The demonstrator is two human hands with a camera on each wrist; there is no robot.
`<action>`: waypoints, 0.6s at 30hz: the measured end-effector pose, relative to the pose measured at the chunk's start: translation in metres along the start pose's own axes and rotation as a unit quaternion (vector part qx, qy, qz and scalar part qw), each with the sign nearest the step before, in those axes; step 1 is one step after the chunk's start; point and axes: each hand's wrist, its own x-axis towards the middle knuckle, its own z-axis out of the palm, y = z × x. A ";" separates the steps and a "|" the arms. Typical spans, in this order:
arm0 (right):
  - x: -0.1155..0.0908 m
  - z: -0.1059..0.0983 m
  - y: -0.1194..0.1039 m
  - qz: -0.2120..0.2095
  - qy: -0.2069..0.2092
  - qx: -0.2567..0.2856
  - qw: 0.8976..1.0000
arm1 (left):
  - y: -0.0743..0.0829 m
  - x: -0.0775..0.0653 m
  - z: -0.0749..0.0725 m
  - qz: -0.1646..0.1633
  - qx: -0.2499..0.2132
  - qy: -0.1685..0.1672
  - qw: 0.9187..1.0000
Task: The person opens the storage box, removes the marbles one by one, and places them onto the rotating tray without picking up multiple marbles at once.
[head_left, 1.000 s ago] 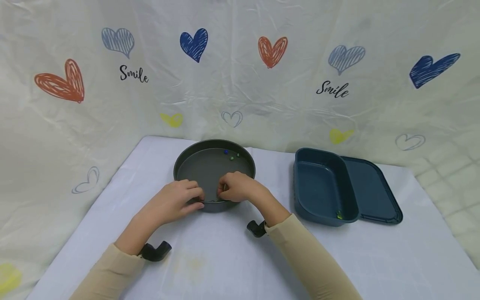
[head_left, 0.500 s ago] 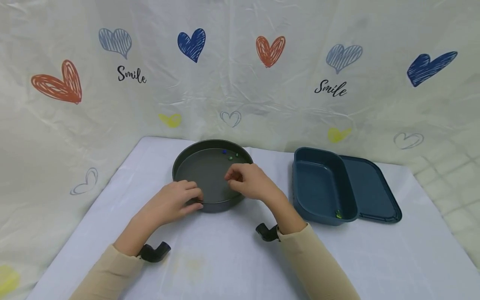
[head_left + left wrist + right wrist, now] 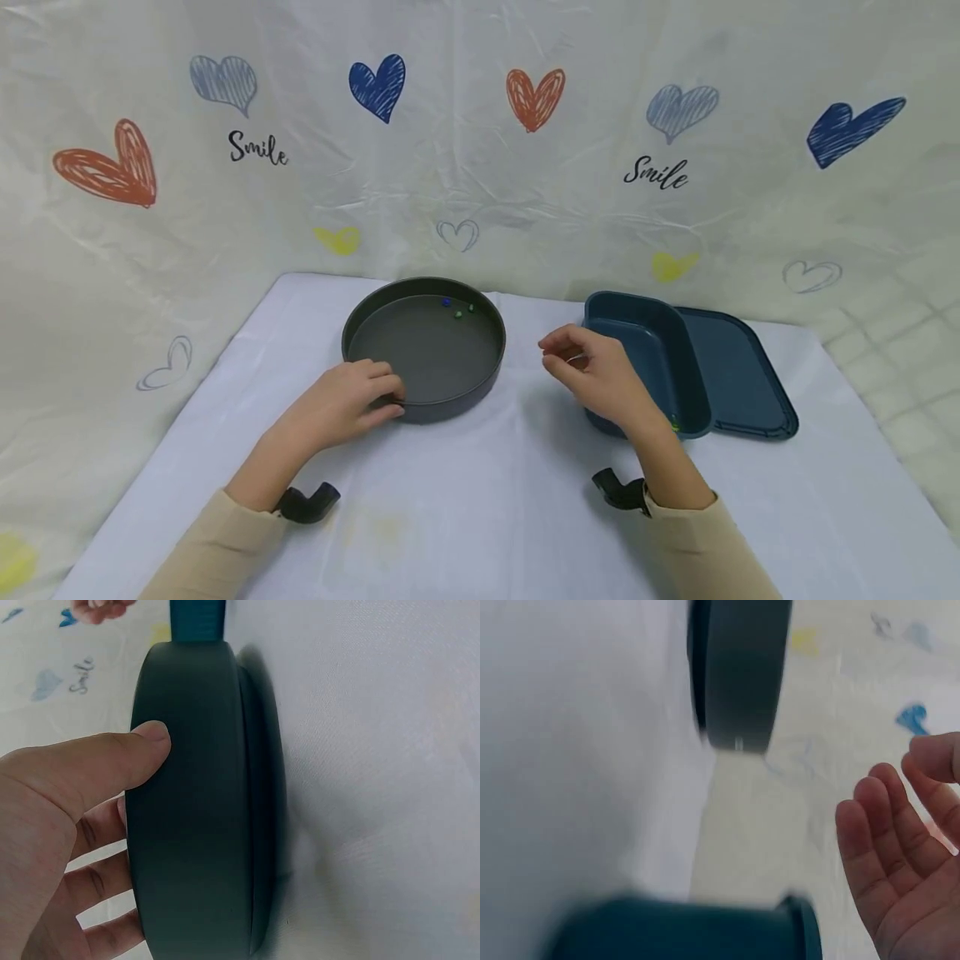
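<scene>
A dark round pan (image 3: 427, 367) stands on the table. My left hand (image 3: 341, 408) holds its near left rim; in the left wrist view the thumb (image 3: 150, 754) presses the outer wall and the other fingers lie behind it. Inside, near the far right wall, are a small blue bead-like piece (image 3: 446, 302) and two small green pieces (image 3: 458, 314). My right hand (image 3: 596, 371) is raised beside a deep blue rectangular container (image 3: 660, 342), thumb and forefinger drawn together; whether anything small is between them is hidden. A yellow-green piece (image 3: 674, 423) shows in the container's near corner.
A flat blue lid (image 3: 738, 375) lies to the right of the container, partly hidden by it. White cloth (image 3: 465, 500) covers the table. Behind hangs a pale sheet (image 3: 465, 167) printed with hearts and the word Smile.
My right hand has lifted from the near inside of the pan and moved right to the blue container's left side. My left hand has stayed on the pan rim.
</scene>
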 end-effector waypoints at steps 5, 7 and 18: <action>-0.006 -0.025 0.014 0.005 0.021 -0.050 0.999 | -0.002 0.001 0.002 0.004 0.002 0.002 1.000; -0.008 -0.034 0.018 0.015 0.019 -0.078 0.997 | -0.002 0.000 0.002 0.003 0.001 -0.001 1.000; -0.018 -0.068 0.040 0.109 -0.106 -0.153 0.976 | 0.000 -0.001 0.001 -0.012 0.007 -0.012 1.000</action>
